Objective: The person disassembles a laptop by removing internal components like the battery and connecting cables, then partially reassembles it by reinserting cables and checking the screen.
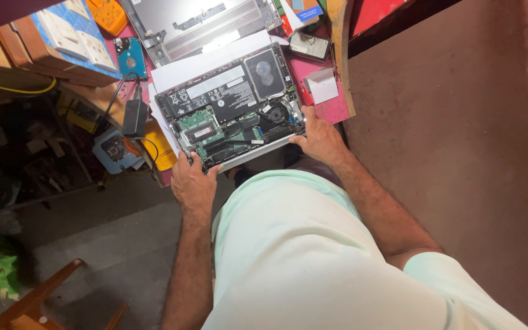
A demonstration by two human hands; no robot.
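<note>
An opened laptop (230,110) is gripped between both hands: the left hand (194,183) is closed on its near left corner, the right hand (320,137) on its near right corner, its long axis spanning between them.

Opened laptop (230,107): black interior, with a large black battery bearing a white label, green circuit boards and a silver-grey outer rim. White paper sheet (209,61) beneath it. Surface (331,110): pink-red top with a tan wooden edge. Detached cover panel (197,21) at the far edge: grey metal with slotted vent strips. Small box (322,85) at the surface's right edge: white. Power adapter (134,117) off the left edge: black, with black cable. Yellow object (160,146) beside it. Hard drive (131,58): blue. Orange object (108,15) at the far left corner. Person's shirt (300,256): pale mint green, unpatterned. Floor (459,153): dull reddish-brown on the right, grey on the left.
</note>
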